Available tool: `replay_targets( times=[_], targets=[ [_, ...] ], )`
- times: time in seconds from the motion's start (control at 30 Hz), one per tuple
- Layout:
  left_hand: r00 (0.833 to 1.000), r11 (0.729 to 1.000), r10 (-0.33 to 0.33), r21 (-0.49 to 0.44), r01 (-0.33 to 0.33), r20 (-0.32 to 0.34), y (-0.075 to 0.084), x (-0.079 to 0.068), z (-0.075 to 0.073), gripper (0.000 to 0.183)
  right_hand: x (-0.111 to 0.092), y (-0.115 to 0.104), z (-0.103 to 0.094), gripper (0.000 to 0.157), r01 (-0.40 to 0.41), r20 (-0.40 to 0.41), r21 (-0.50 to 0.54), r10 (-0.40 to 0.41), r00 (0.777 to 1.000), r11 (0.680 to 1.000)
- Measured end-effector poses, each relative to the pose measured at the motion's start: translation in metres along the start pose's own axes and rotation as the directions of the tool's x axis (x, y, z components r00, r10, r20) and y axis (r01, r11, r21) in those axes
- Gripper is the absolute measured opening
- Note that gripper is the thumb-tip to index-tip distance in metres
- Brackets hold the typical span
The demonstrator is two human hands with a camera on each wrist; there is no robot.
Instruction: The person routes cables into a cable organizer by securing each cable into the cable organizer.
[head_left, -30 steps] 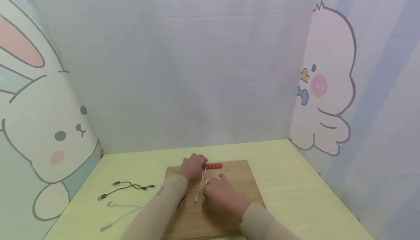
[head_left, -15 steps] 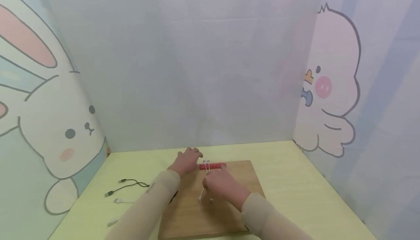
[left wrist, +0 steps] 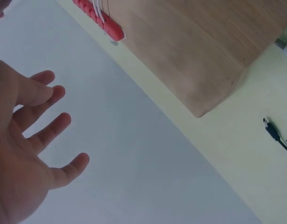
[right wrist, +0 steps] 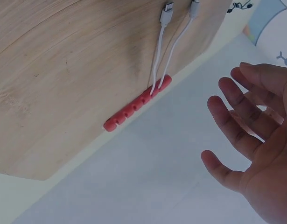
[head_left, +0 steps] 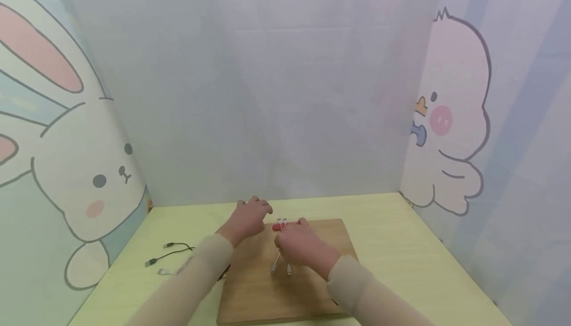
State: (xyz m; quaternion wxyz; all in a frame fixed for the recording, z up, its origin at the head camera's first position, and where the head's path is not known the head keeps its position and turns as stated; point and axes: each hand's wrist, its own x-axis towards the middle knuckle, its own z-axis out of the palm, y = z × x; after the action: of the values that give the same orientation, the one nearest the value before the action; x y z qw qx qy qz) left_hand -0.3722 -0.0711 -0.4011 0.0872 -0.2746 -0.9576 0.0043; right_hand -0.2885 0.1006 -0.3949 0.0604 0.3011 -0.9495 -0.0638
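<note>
A red slotted cable organizer (right wrist: 129, 109) lies along the far edge of a wooden board (head_left: 267, 303). Two white charging cables (right wrist: 157, 58) run through neighbouring slots near its left end, their near plugs (head_left: 289, 269) lying toward the board's middle. To the left of the organizer, my left hand (head_left: 247, 219) hovers with fingers spread and loosely bent, holding nothing. My right hand (head_left: 301, 242) is over the cables and hides much of the organizer in the head view. The right wrist view shows its fingers (right wrist: 232, 126) relaxed, with nothing between them.
Black cables (head_left: 171, 251) lie on the pale yellow table (head_left: 392, 246) left of the board. A white cable (head_left: 164, 271) is beside them, partly covered by the left sleeve. A grey curtain wall (head_left: 285, 118) rises behind the table.
My left hand has drawn back left from the organizer, uncovering its left end and the cables' far plugs. My right hand has shifted slightly up, and both near plugs show below it.
</note>
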Motion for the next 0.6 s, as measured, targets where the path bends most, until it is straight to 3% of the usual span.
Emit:
replay_targets(
  times=[0.37, 0.6],
  targets=[
    [1.000, 0.994, -0.020, 0.103, 0.020, -0.002, -0.011, -0.030, -0.014, 0.032, 0.007, -0.005, -0.008, 0.020, 0.008, 0.014, -0.006, -0.008, 1.000, 1.000],
    [0.999, 0.995, -0.025, 0.091, 0.027, -0.023, -0.028, -0.054, -0.024, 0.031, 0.021, -0.014, -0.012, 0.027, 0.002, 0.053, 0.044, -0.004, 0.999, 0.999]
  ],
)
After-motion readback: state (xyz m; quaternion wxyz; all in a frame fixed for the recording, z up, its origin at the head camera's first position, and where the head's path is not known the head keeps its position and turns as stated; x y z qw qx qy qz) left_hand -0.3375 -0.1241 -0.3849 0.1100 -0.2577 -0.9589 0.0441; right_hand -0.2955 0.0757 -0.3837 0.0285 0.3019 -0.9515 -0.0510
